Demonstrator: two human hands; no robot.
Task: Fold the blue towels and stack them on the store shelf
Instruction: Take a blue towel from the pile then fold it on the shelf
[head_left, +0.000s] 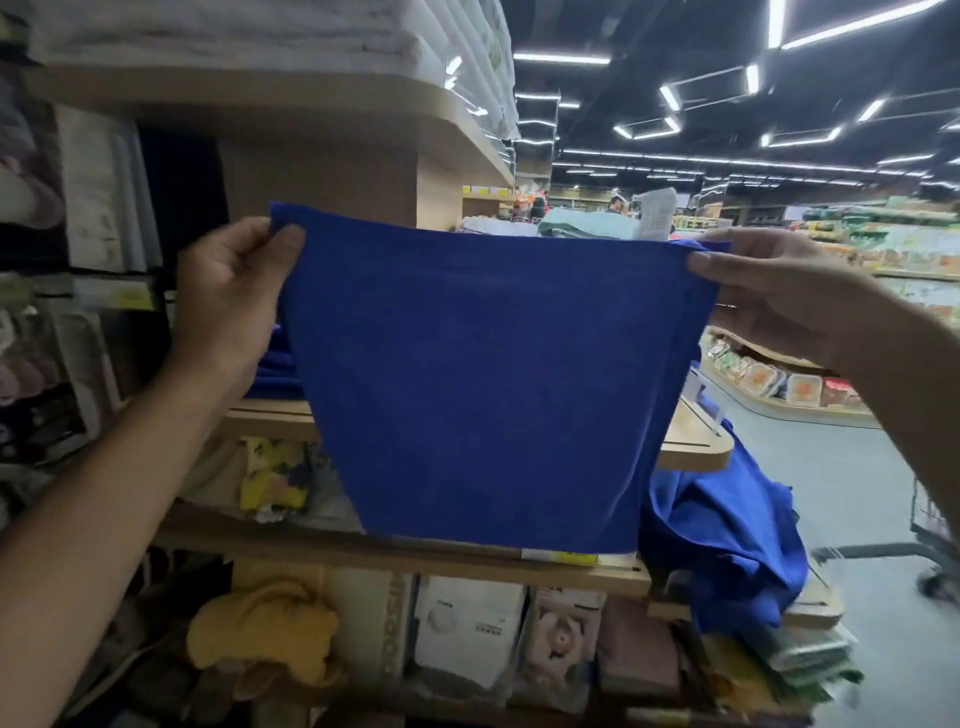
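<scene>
1. Nearest the lens: the left forearm, bare, running up from the bottom-left corner to the left hand
2. That hand pinches the top-left corner of the blue towel, thumb on the front face, fingers curled behind the cloth
3. The right hand does the same at the top-right corner: thumb in front, other fingers mostly hidden behind the edge
4. The towel hangs flat btwn both hands, held up in the air in front of the shelf. Top edge is taut and the bottom hem straight; can't tell if it's one layer or already halved
5. The folded blue stack sits on the shelf behind the towel's left edge, mostly hidden. The loose blue heap droops off the shelf end at lower right, i.e. more to fold
6. Judged step: squaring up before a fold, this one not yet placed
7. Risks:
   - Grip is corner-only, so one thumb slipping drops that side and skews the fold
   - Joining corners w/o matching hems gives a lopsided packet that won't stack flush
   - The towel blocks the view of the stack, so setting down blind could shove or topple it
   - A swinging hem or elbow could drag the heap off the edge
</scene>
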